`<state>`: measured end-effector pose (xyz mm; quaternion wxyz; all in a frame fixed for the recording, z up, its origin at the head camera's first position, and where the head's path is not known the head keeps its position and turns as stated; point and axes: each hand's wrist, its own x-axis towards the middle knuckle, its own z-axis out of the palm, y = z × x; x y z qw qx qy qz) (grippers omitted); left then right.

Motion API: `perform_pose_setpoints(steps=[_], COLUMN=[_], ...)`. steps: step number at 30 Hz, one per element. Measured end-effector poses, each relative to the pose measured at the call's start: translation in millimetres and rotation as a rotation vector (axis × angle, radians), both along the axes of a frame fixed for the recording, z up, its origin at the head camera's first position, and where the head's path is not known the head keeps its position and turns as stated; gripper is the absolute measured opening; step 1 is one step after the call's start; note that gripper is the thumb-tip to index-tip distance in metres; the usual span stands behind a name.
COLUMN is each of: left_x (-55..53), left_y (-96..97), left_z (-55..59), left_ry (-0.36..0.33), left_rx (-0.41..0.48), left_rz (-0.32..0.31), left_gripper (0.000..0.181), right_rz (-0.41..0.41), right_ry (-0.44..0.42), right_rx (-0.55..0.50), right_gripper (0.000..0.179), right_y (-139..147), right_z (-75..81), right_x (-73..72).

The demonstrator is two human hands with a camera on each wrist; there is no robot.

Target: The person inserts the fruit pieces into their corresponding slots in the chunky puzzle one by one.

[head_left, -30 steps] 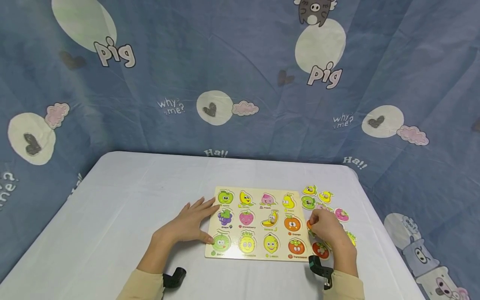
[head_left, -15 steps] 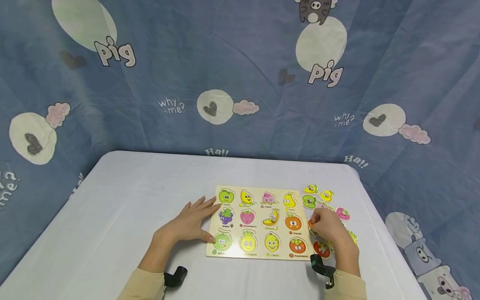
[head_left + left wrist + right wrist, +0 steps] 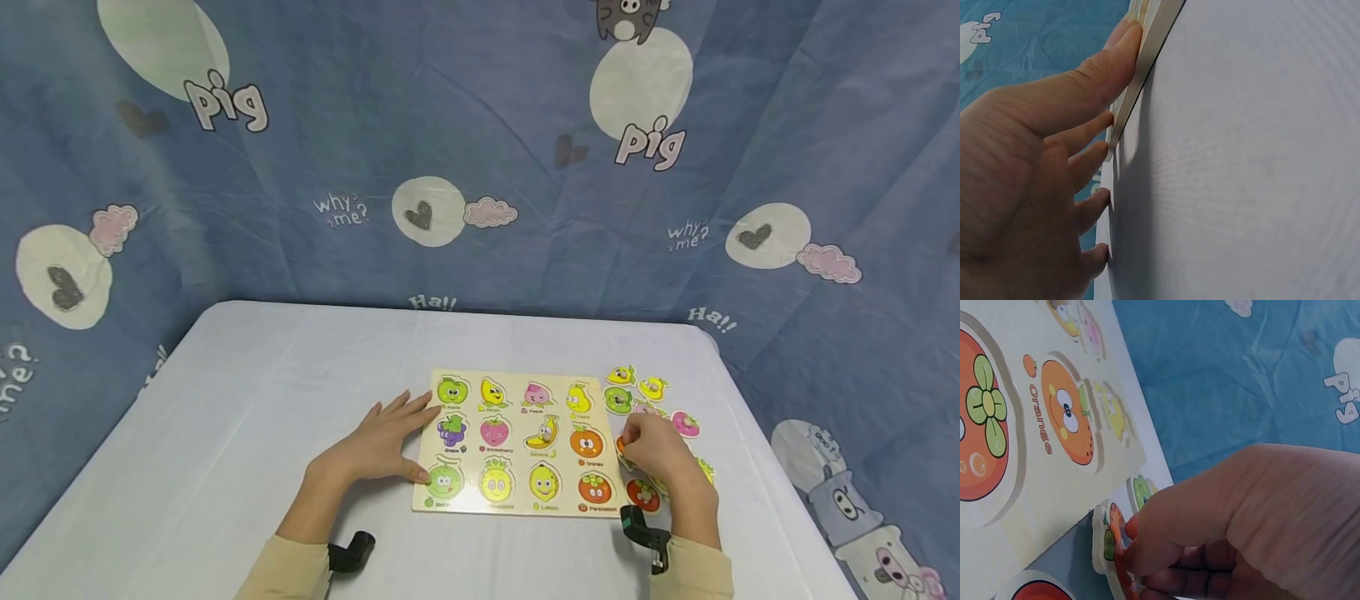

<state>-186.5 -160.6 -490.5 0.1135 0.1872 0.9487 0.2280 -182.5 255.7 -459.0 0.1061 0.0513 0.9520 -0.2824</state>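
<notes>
A cream wooden fruit puzzle board (image 3: 471, 483) lies on the table, with pictured recesses for fruits such as grape, banana and orange. My left hand (image 3: 378, 446) has its fingers spread at the board's left edge, and its thumb (image 3: 1100, 72) rests on the rim. Just past the right edge, my right hand (image 3: 660, 454) pinches an orange puzzle piece (image 3: 1118, 550) with a green leaf. In the right wrist view that piece stands tilted, partly covered by the fingers. A red persimmon piece (image 3: 642, 495) lies below the right hand.
Several loose fruit pieces lie right of the board, among them a green one (image 3: 618, 400), a yellow one (image 3: 653, 388) and a pink one (image 3: 686, 423). Some are partly hidden under the right hand. White cloth covers the table (image 3: 300, 358); a blue printed curtain (image 3: 480, 275) hangs behind.
</notes>
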Motion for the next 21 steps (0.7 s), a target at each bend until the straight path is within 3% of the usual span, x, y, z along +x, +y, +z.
perform_pose_setpoints(steps=[21], left_x=[1.3], left_y=[-0.1], left_z=[1.9], left_ry=[-0.010], left_rx=[0.010], left_rz=[0.002], left_gripper=[0.109], right_rz=[0.019], right_ry=[0.010], right_rx=[-0.001], right_gripper=[0.010], right_y=[-14.7], right_z=[4.1], right_x=[0.4])
